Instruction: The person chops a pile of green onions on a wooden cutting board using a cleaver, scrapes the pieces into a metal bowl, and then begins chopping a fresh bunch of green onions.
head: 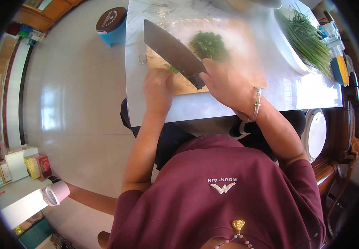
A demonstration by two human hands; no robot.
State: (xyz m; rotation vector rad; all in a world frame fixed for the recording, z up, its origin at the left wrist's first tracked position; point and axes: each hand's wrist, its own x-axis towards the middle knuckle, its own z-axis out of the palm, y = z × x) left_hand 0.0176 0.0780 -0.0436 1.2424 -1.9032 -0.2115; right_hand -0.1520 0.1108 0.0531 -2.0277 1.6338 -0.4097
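Observation:
My right hand [224,79] grips a wide-bladed cleaver [174,53], whose dark blade slants up to the left above a wooden cutting board [185,85]. Bits of green cling to the blade's lower end. At the board's left side, my left hand [158,84] is curled with its fingers bent down; a little chopped green [172,69] shows beside it, and what lies under the fingers is hidden. A heap of chopped green leaves [209,45] lies on the board beyond the blade. Haze blurs the board's right part.
Long green stalks, likely chives [307,43], lie over a white basin [287,53] at the table's right. A metal ring [142,58] is at the board's left edge. Part of a bowl [260,3] shows at the far edge. A blue stool with a brown top [111,20] stands left of the table [154,115].

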